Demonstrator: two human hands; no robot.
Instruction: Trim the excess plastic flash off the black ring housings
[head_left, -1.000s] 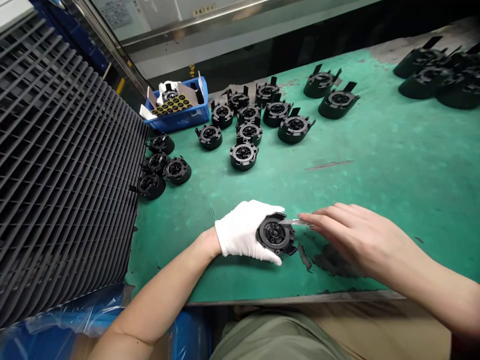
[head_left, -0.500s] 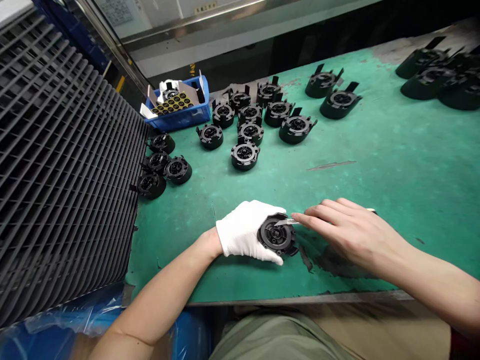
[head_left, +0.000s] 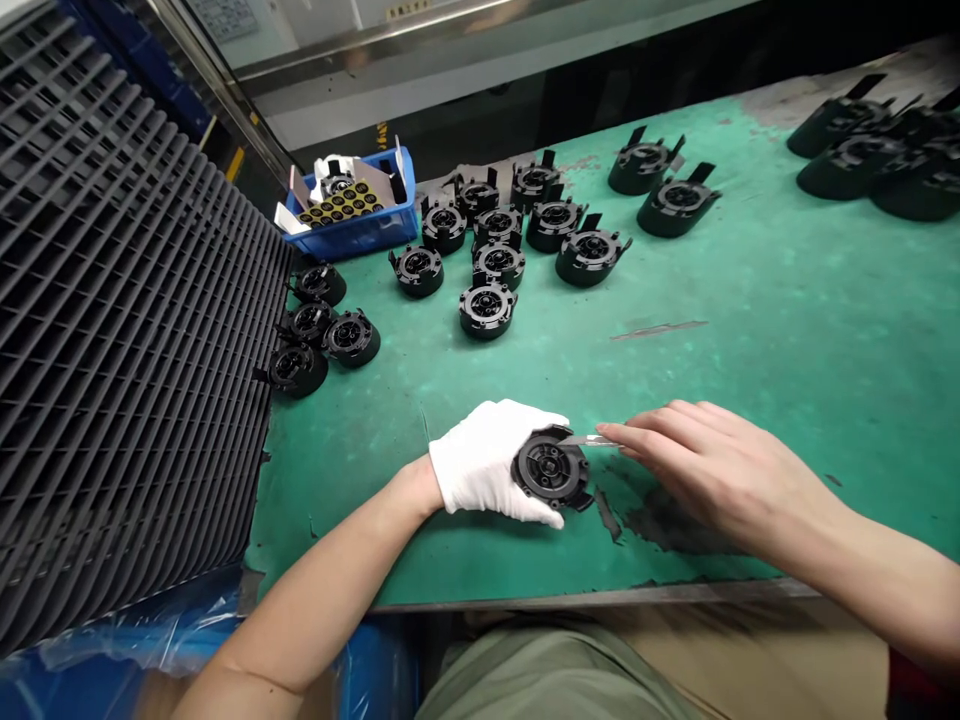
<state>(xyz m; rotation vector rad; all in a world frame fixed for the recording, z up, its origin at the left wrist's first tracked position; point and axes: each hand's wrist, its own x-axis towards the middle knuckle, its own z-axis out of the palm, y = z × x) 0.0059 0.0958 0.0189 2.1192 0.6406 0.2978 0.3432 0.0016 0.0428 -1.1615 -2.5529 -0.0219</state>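
Note:
In a white glove, my left hand (head_left: 499, 462) grips a round black part (head_left: 551, 468) by its left side, near the table's front edge. Concentric rings and a hub show on the part's upturned face. Bare and closed, my right hand (head_left: 701, 455) holds a slim knife (head_left: 592, 440) from the right. The blade's tip lies over the upper rim area of the part; whether it touches is too small to tell. Most of the knife's handle is hidden under my right fingers.
Several similar black parts (head_left: 487, 308) stand on the green table (head_left: 750, 350). More are at the far right (head_left: 855, 165) and left (head_left: 351, 338). A blue bin (head_left: 360, 238) with yellow-black stickers sits at the back left, beside a stack of grey slatted trays (head_left: 135, 330).
My right hand and the knife have moved slightly right, and the blade's tip has shifted from near the hub towards the part's upper right. My left hand keeps its grip.

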